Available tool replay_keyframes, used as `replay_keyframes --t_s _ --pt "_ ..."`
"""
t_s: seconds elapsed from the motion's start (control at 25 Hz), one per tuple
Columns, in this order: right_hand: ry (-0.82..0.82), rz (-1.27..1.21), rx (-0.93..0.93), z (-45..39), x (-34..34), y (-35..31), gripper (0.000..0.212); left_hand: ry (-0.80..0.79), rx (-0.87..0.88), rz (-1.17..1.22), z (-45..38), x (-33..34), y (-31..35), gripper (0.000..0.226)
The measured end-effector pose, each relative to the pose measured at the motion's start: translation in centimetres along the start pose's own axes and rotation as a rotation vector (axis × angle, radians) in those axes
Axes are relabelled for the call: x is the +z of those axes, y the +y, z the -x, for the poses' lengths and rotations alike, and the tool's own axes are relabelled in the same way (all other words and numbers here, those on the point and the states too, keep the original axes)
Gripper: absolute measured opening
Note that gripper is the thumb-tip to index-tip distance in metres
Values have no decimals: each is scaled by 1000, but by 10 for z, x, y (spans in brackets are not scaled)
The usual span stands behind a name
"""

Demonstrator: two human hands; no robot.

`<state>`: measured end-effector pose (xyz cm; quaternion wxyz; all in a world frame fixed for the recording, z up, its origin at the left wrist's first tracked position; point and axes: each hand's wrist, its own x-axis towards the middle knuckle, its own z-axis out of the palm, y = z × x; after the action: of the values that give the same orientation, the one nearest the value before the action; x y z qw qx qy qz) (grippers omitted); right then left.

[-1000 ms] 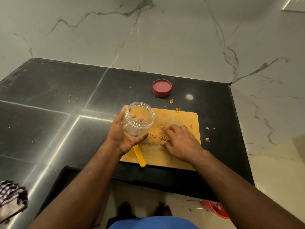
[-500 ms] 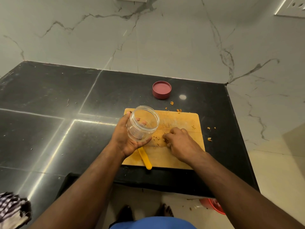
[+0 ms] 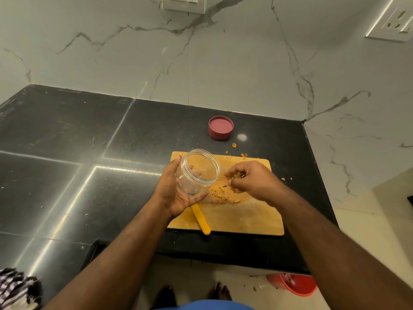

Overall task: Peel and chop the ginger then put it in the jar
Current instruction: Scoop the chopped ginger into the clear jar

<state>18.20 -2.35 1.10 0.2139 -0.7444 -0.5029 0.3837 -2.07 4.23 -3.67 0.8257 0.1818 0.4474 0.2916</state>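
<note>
Holding the clear jar (image 3: 196,173) tilted, mouth up and leaning toward the other hand, the left hand (image 3: 176,193) has its thumb and fingers wrapped round the wall, and the jar looks empty so far. Just below that hand a yellow knife handle (image 3: 201,220) pokes out over the near edge of the cutting board (image 3: 245,220), the blade hidden under the palm. To the right of the jar a loose heap of chopped ginger (image 3: 220,194) lies on the board, and above it the right hand (image 3: 252,180) is lifted, fingers curled in a pinch round a small clump of ginger pieces, close beside the jar's rim but not yet over it. Judging from this, the step in hand is carrying that pinch to the mouth; it would go best if the fingertips came right over the opening before letting go and the jar tipped a little further toward them, since the pieces are small and could cling to the fingers or fall outside. Sweeping the heap together first would mean fewer trips. For room, the dark counter (image 3: 67,164) stretches wide beyond the left hand, while beyond the right hand the board's edge sits near the counter's end, where a few scraps already lie. A red lid (image 3: 220,127) rests well behind both hands near the wall, out of the path.
</note>
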Motion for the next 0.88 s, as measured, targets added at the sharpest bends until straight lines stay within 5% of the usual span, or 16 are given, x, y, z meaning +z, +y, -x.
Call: replay_keyframes --t_s 0.32,0.52,0.6,0.88 --pt "-26 -263 -131 38 -48 -72 22 -90 -28 -32 -5 6 -5 62" --pt "2 426 -284 37 -3 -97 31 -215 -29 -33 -4 12 -12 55" --pt "-22 501 -277 36 7 -96 38 -231 -37 -18 -3 13 -14 53" --pt "199 181 -398 53 -23 -80 21 -253 -70 -45 -2 6 -16 54"
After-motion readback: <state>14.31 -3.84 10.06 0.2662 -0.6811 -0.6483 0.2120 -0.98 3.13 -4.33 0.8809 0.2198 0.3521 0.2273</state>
